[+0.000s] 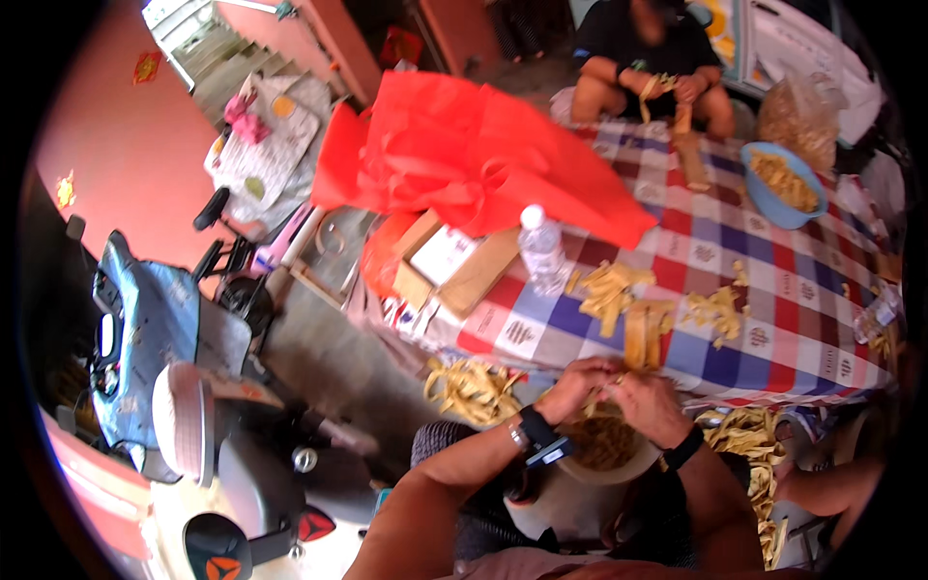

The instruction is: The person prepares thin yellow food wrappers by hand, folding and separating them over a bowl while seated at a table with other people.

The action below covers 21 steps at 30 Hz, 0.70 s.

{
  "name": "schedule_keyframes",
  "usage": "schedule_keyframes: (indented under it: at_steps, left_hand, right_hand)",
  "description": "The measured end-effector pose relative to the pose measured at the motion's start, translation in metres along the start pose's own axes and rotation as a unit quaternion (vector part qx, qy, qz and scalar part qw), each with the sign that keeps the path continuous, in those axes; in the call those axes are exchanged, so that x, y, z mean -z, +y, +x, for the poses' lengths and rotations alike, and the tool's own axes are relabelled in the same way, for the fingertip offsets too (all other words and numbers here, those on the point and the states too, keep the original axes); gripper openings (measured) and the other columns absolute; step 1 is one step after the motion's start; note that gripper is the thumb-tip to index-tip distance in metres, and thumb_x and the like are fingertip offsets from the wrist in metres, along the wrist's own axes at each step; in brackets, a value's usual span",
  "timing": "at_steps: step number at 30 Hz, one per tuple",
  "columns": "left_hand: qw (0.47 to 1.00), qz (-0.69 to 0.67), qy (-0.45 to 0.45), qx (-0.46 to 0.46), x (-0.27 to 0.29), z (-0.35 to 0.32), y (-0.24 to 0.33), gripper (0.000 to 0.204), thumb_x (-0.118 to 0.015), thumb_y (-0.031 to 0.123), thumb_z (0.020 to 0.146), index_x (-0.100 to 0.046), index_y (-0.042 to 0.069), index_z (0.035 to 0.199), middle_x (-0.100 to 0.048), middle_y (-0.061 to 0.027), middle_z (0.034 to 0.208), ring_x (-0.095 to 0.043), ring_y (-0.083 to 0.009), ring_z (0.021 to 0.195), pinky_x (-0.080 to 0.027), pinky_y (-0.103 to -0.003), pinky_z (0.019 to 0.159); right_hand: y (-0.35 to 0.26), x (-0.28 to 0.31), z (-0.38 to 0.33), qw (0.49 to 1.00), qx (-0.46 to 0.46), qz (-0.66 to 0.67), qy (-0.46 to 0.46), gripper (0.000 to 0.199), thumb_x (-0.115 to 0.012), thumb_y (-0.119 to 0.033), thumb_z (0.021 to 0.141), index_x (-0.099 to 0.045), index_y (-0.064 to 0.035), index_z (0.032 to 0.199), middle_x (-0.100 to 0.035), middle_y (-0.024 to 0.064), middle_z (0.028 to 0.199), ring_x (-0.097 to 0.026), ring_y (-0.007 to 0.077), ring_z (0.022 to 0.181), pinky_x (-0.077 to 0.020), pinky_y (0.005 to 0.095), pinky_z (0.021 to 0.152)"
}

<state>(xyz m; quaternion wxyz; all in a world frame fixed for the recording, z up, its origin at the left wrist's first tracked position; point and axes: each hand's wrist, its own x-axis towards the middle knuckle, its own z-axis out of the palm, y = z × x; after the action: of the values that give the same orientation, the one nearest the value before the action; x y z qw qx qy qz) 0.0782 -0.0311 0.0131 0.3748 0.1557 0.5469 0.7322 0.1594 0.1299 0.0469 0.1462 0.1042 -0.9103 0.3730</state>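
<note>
At the table's near edge my left hand (578, 384) and my right hand (650, 406) come together, fingers closed in a pinch. What they hold is too small and hidden to make out. Just beyond them a light wooden block (640, 336) stands at the edge of the table. Below my hands is a pale round tub (633, 471) with brownish pieces in it. A heap of pale yellow strips (609, 290) lies behind the block, and a smaller heap of strips (715, 314) is to its right.
The checked tablecloth (677, 256) carries a water bottle (543, 253), an open cardboard box (454, 261), a large red bag (474, 145) and a blue basin (773, 208). Across sits another person (648, 58) handling strips. A scooter (155, 338) stands left. More strips (472, 391) lie lower down.
</note>
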Motion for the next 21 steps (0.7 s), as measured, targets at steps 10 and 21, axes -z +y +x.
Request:
schedule_keyframes:
  at_steps: [10,21]
  left_hand:
    - [0.996,-0.035,0.008,0.078,-0.013,-0.006,0.015,0.011,-0.054,0.012,0.088,-0.060,0.003,0.086,-0.042,0.0037,0.062,-0.033,-0.0056,0.049,-0.026,-0.022,0.045]
    - [0.993,-0.090,0.012,0.080,-0.009,-0.020,0.039,0.014,-0.055,0.013,0.090,-0.055,0.004,0.079,-0.036,0.0073,0.055,-0.025,-0.0031,0.044,-0.018,-0.021,0.044]
  right_hand:
    - [0.023,-0.004,-0.005,0.949,-0.139,0.283,0.012,0.031,-0.057,-0.017,0.091,-0.053,0.0028,0.068,-0.044,0.0046,0.051,-0.038,0.0071,0.052,-0.0339,0.0283,0.047]
    - [0.023,0.016,0.006,0.887,-0.212,0.409,0.022,0.030,-0.059,-0.017,0.093,-0.052,-0.0026,0.068,-0.047,-0.0038,0.058,-0.040,0.0025,0.053,-0.0323,0.0212,0.047]
